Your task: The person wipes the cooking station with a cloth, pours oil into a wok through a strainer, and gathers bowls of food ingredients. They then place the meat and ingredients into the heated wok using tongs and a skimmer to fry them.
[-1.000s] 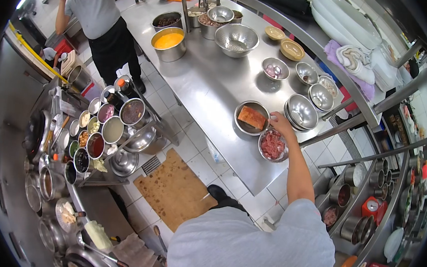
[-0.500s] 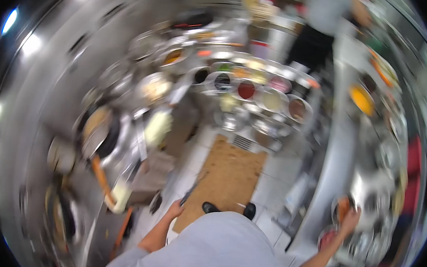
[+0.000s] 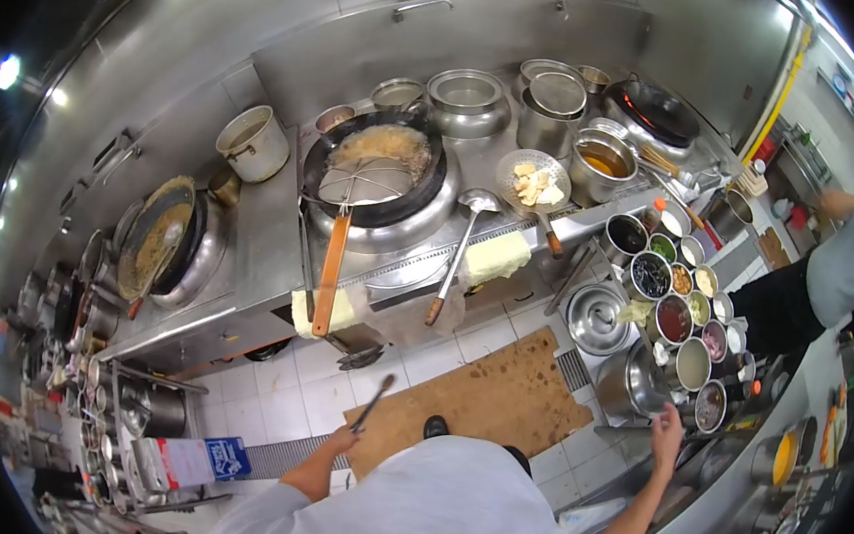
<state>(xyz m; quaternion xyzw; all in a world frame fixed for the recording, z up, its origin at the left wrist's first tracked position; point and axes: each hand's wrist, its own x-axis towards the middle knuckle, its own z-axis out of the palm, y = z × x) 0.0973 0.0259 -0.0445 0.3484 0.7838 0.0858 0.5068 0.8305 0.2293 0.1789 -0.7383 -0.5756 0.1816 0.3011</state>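
My left hand (image 3: 341, 439) is closed around a slim dark utensil with a brown end (image 3: 373, 403), held low above the floor mat. Its exact kind does not show. On the right, my right hand (image 3: 667, 437) is raised with fingers partly spread, and I see nothing in it. It is beside a large steel pot (image 3: 618, 388) and the cluster of seasoning containers. On the stove ahead, a wok (image 3: 314, 173) holds bubbling oil, with a wooden-handled wire strainer (image 3: 358, 183) resting across it. A steel ladle (image 3: 464, 240) and a perforated skimmer with pale food pieces (image 3: 533, 190) lie to its right.
A second wok (image 3: 163, 246) stands at the left. Steel pots (image 3: 465, 99) line the stove's back. Sauce containers (image 3: 674, 317) crowd the right. Brown matting (image 3: 467, 401) covers the floor underfoot. A co-worker (image 3: 817, 288) stands at the far right by another counter.
My view has swung from the aisle toward the stove. My right hand has left the bowls on the right-hand counter and is now near the seasoning containers. The left hand still grips the utensil.
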